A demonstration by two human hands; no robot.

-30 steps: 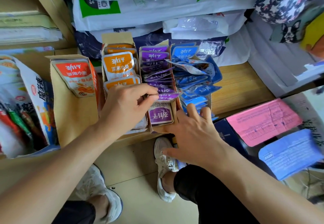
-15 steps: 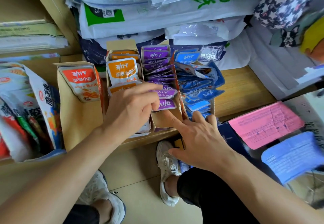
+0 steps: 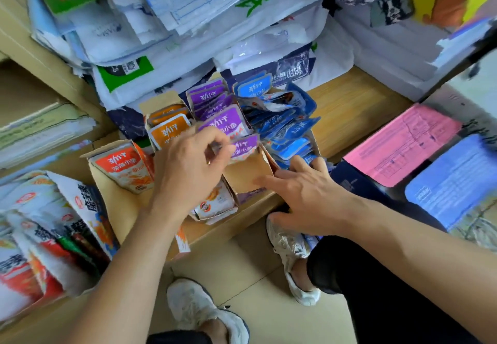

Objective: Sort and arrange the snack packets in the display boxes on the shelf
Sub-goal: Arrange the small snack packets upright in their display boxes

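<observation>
Three cardboard display boxes stand side by side at the front edge of the wooden shelf (image 3: 355,106). The first box (image 3: 118,209), at the far left, holds a red packet (image 3: 125,167) leaning upright against its right wall. The second box (image 3: 161,102) holds orange packets (image 3: 168,131) stacked front to back; a further packet shows at its low front end, below the left wrist. The third box (image 3: 247,174) holds purple packets (image 3: 209,96) in a tilted row, some standing higher than others. Just right of it, blue packets (image 3: 290,128) lie overlapping and skewed at mixed angles; their container is mostly hidden. The left hand (image 3: 188,166) reaches over the second box, fingers curled, thumb and fingertips pinching the left edge of the front purple packet (image 3: 246,145), which sits at the front of the third box. The right hand (image 3: 304,195) lies with fingers straight and spread: the index finger rests along the third box's front wall, the others reach the front of the blue row. Large snack bags (image 3: 53,230) fill the space at far left. A pink sheet (image 3: 400,144) and a blue sheet (image 3: 454,179) lie at right.
</observation>
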